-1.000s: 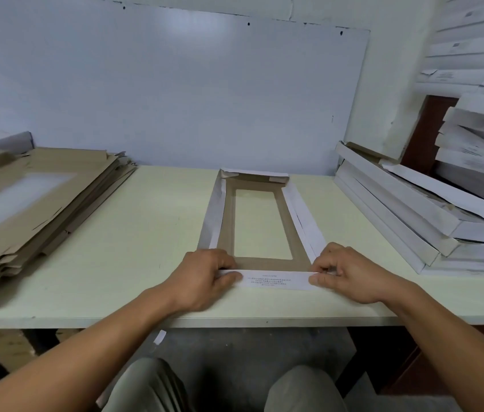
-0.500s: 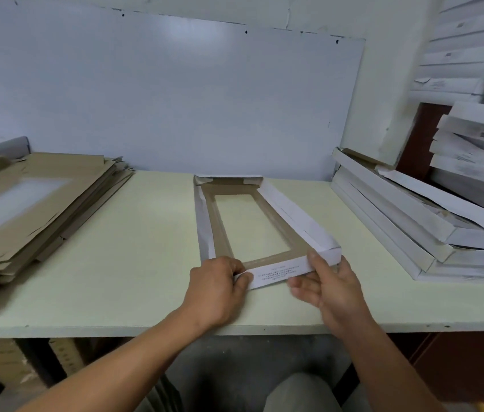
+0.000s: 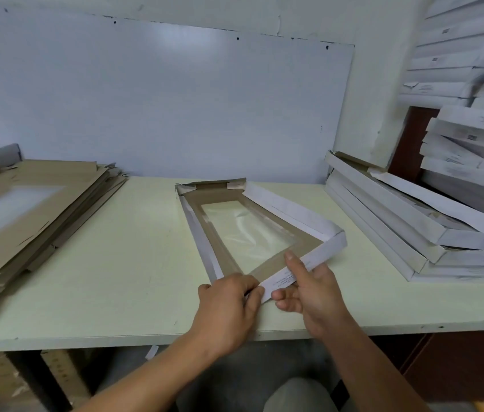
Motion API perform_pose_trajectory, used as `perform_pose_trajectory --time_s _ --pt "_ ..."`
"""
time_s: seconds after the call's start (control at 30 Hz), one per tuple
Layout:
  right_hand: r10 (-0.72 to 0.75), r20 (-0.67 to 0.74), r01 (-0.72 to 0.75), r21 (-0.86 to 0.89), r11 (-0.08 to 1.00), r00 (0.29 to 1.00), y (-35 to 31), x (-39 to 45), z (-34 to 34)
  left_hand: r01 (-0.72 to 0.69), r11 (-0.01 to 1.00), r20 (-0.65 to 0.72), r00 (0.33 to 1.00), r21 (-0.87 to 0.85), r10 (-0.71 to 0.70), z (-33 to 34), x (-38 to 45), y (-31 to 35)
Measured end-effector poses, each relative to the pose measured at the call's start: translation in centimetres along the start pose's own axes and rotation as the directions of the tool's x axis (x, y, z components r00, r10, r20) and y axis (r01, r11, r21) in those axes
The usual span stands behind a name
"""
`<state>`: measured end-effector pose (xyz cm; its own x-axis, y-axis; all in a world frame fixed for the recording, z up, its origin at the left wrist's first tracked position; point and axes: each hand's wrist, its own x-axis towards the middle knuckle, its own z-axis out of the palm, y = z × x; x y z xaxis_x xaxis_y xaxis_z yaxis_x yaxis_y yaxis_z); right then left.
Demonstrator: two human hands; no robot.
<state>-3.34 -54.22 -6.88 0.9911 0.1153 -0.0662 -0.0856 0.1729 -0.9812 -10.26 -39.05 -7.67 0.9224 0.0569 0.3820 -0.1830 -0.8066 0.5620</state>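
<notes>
Left grip (image 3: 225,304) and right grip (image 3: 315,295) pinch the near flap (image 3: 324,252) of the box (image 3: 214,188); it looks light and bendy, best held at corner folds.

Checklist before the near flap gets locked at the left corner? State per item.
1. Left hand grip on the box at its near-left corner: ok, fingers curled round it.
2. Right hand pinches the flap: ok, thumb on top.
3. Right wall raised, meets flap: ok.
4. Left wall upright: cannot tell.
5. Film: wrinkled, no tear seen, ok.
6. Left stack and right stack apart from box: ok.
</notes>
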Motion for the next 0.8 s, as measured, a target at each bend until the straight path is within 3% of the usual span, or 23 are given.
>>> perform_pose_trajectory --time_s 0.13,0.3,0.47,0.67,0.8 --pt "-0.102 -0.026 0.100 -0.061 0.993 0.994 -1.3 0.3 -1.3 -0.087 0.996 -0.056 0.995 -0.020 0.085 -0.8 -0.5 -1.6" --pt "-0.270 0.019 0.265 -0.272 0.925 0.963 -4.2 0.8 -4.3 0.045 0.993 -0.145 0.988 -0.104 -0.060 -1.3 -0.3 -3.8" --pt "-0.417 -0.001 0.375 -0.436 0.818 0.909 -7.4 1.5 -7.8 0.077 0.992 -0.138 0.986 -0.103 -0.091 -0.9 0.0 -3.4" --pt "-0.511 -0.152 0.408 -0.432 0.804 0.846 -12.1 1.6 -12.9 0.094 0.991 -0.122 0.987 -0.093 -0.105 -0.9 -0.1 -3.3" --pt "-0.416 -0.338 0.340 -0.264 0.903 0.844 -14.7 2.2 -17.2 0.086 0.993 -0.123 0.988 -0.086 -0.096 -0.8 -0.3 -3.2"
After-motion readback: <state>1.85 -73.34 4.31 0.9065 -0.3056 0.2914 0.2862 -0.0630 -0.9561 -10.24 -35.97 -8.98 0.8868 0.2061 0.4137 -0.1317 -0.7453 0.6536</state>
